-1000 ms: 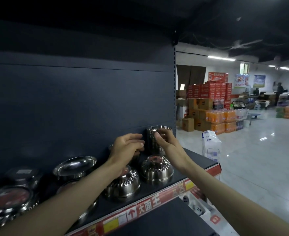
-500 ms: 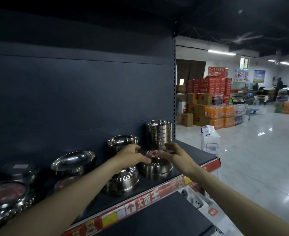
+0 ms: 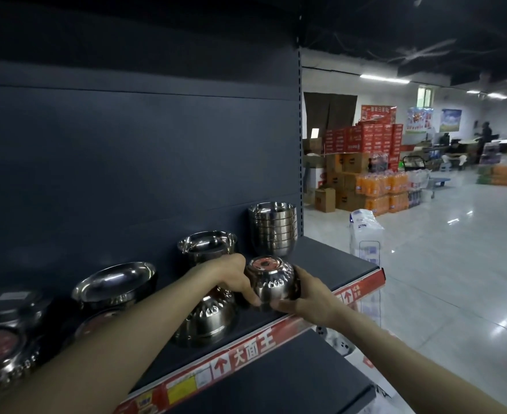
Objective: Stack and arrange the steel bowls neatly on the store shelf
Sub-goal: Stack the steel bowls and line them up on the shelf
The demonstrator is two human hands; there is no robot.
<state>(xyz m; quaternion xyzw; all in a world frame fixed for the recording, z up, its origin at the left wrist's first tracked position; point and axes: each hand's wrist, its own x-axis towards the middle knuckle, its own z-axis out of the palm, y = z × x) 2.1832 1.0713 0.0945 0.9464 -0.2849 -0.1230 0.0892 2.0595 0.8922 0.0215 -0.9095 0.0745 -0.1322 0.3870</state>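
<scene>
Shelf (image 3: 338,264): nested stack (image 3: 273,228) stood at back right corner. Upturned bowl (image 3: 271,283) near front edge, clasped between left hand (image 3: 231,279) and right hand (image 3: 309,297), fingers curled round sides. Step judged: pick-up. Next: bowl to be flipped upright, nested onto stack.

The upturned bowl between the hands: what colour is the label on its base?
Red label on the steel bowl, seen in the head view.

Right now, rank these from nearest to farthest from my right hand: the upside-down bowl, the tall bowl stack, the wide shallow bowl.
1. Upside-down bowl: gripped by the right hand, front of the shelf.
2. Tall bowl stack: behind it, at the right end.
3. Wide shallow bowl: far left.
</scene>
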